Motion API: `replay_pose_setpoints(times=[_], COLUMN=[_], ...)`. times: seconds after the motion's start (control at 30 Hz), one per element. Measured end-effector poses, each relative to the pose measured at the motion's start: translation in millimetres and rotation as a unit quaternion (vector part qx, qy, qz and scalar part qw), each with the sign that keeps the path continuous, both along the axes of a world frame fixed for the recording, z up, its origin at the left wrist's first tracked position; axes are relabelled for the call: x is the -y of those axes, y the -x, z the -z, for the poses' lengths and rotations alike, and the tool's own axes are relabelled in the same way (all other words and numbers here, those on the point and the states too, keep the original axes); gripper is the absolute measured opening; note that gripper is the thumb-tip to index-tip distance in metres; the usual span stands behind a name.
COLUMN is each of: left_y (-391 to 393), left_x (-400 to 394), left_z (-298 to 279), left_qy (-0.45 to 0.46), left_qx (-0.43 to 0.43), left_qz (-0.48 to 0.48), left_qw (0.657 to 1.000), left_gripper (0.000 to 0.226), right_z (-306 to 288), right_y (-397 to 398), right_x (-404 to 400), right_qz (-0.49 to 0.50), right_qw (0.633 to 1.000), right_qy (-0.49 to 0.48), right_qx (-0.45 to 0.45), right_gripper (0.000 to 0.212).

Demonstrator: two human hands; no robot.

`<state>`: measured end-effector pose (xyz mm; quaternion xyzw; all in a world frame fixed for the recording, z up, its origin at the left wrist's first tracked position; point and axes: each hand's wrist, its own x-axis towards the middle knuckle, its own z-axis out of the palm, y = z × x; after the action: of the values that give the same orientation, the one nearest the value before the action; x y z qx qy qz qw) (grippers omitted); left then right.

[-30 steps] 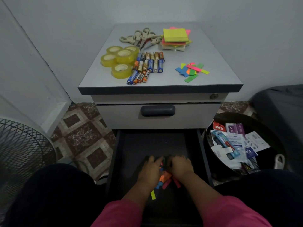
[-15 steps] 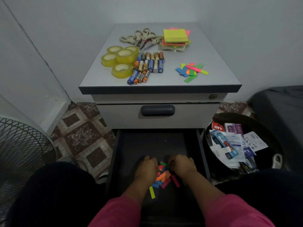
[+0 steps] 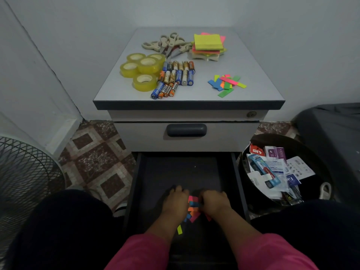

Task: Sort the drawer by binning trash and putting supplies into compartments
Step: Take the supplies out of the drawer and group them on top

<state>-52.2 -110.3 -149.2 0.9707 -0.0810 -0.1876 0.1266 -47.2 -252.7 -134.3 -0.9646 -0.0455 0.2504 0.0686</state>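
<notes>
Inside the open drawer (image 3: 187,172), both hands — left hand (image 3: 175,199) and right hand (image 3: 213,200) — cup the coloured paper flags (image 3: 192,208) between them, apparently herding them together; whether either grip pinches any, I cannot tell.

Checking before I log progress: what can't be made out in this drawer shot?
- Head view: fingertips of left hand and right hand are curled out of sight, grip unclear.
- Colored flags are partly covered by both hands; count unknown.
- Drawer front is hidden by arms.
- Bin packaging print is too small.
</notes>
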Motion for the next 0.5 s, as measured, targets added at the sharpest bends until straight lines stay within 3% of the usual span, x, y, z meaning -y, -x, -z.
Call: replay_pose_setpoints(times=[0.5], left_y=[-3], left_x=[-2], left_z=[-6], left_qy=[0.057], left_qx=[-0.018], left_qz=[-0.062], left_qw=[0.996], left_gripper=[0.009], right_z=[-12], right_y=[-5], right_x=[2], right_qz=[0.125], right_qw=[0.987], right_qy=[-0.088], right_qx=[-0.041], right_gripper=[0.019])
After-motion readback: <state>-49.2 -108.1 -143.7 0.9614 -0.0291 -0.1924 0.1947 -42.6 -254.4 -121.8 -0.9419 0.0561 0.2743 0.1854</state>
